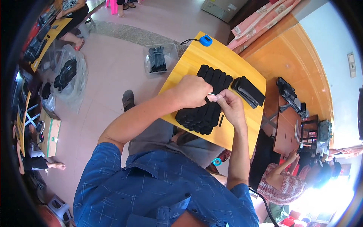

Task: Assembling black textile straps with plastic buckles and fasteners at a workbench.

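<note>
Above a yellow wooden table, my left hand (193, 92) is closed, and a thin white piece (211, 94) sticks out at its fingertips. My right hand (233, 107) pinches at the same spot, its thumb and forefinger meeting the left fingertips. What lies between the right fingers is too small to make out. Beneath both hands is a thick pile of black knitted gloves (215, 77), partly hidden by my hands. To its right sits a stack of flat black folded pieces (248, 92). A small black strip (221, 120) lies beside the pile.
A blue tape measure (205, 40) rests at the far corner of the table (245, 130). Left of it, a clear plastic bin (160, 58) with dark bundles stands on the floor, beyond which lies a clear bag (72, 75) of black items. Another person (281, 181) sits at the right.
</note>
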Demonstrator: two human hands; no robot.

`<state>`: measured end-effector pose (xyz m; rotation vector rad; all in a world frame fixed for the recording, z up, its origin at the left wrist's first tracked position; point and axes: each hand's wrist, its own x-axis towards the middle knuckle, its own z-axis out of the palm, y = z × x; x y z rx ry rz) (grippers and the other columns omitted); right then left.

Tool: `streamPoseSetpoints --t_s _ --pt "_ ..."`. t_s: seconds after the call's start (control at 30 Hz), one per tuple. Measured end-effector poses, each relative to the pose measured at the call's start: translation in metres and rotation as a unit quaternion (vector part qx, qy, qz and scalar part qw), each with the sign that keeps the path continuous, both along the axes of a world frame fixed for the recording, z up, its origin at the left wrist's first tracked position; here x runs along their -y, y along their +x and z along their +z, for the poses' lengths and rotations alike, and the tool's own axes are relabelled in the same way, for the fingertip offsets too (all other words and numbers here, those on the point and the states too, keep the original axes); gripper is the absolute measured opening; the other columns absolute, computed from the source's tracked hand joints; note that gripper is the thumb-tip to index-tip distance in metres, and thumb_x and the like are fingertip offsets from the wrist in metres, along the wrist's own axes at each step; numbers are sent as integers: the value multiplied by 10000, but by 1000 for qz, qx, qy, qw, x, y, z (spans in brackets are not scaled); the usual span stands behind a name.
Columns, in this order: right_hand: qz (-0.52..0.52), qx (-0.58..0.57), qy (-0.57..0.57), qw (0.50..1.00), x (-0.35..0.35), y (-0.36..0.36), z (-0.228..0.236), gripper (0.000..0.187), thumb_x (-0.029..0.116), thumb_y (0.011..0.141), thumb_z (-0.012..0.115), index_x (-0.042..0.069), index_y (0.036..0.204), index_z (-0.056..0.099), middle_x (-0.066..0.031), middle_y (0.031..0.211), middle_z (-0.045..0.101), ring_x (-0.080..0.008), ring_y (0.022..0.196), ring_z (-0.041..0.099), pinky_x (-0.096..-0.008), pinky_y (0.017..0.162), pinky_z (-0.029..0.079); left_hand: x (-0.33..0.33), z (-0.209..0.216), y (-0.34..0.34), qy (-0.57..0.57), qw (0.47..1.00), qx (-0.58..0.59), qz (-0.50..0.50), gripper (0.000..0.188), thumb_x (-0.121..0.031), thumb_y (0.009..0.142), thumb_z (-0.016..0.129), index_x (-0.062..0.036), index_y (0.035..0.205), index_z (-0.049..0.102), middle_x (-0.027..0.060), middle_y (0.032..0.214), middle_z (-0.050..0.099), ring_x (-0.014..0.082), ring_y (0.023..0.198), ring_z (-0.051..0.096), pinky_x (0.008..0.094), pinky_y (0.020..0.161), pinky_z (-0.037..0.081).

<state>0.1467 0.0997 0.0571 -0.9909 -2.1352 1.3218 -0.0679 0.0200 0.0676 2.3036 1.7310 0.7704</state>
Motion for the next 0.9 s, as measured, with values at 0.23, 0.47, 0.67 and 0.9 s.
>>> streamPoseSetpoints --t_s 0.23,0.47,0.67,0.9 --pt "-53 35 142 988 7 -13 -6 258 245 1008 698 39 869 628 -51 630 516 -125 598 473 -306 577 432 -8 -8 -7 28 993 104 -56 409 -307 944 703 -65 650 555 183 625 588 410 629 617 517 576 444" --pt "-66 19 137 988 12 -16 -6 259 233 1008 696 28 872 614 -89 660 518 -141 621 486 -314 607 446 -10 -21 -25 1 968 211 -133 444 -261 944 714 -31 637 490 147 565 441 306 511 424 405 535 368" --pt "-86 2 137 987 17 -7 -15 258 225 1012 693 29 865 610 -52 653 517 -114 636 481 -306 606 441 -5 -26 -36 -64 914 340 -211 460 -244 987 676 -29 655 443 40 596 325 102 566 322 330 532 320" --pt "-111 -56 128 984 16 2 -28 250 211 1012 699 38 859 603 -2 668 496 -78 675 457 -277 617 431 13 -54 -29 -166 829 516 -139 447 -239 1010 648 -86 643 444 -38 590 381 59 552 371 281 507 299"
